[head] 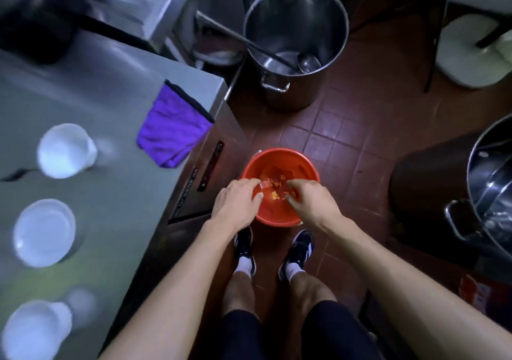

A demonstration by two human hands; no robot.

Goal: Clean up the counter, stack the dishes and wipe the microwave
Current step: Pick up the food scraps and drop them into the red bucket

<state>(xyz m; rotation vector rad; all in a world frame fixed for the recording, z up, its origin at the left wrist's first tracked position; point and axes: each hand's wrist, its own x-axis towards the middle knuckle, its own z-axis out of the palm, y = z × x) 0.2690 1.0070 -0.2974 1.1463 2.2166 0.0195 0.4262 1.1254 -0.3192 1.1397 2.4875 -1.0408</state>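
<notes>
We are standing over a red bucket (pixel 279 190) on the tiled floor (pixel 346 127), both hands reaching down above its mouth. Our left hand (pixel 238 201) is hanging over the bucket's near-left rim with fingers curled; something small and clear seems to be sitting at its fingertips, but the blur is keeping us from telling whether it is gripping it. Our right hand (pixel 307 199) is hovering over the right side, fingers bent downward, and we cannot tell if it is pinching anything. The hands are staying apart, with orange scraps (pixel 277 190) showing in the bucket between them. The counter (pixel 116 199) is lying to the left of our left hand, carrying a purple cloth (pixel 171 129) that is draping over its edge, and further left three white bowls (pixel 44 232). Beyond the hands, a steel pot (pixel 296 43) is standing on the floor; another pot (pixel 490 190) is sitting well right of our right hand.
</notes>
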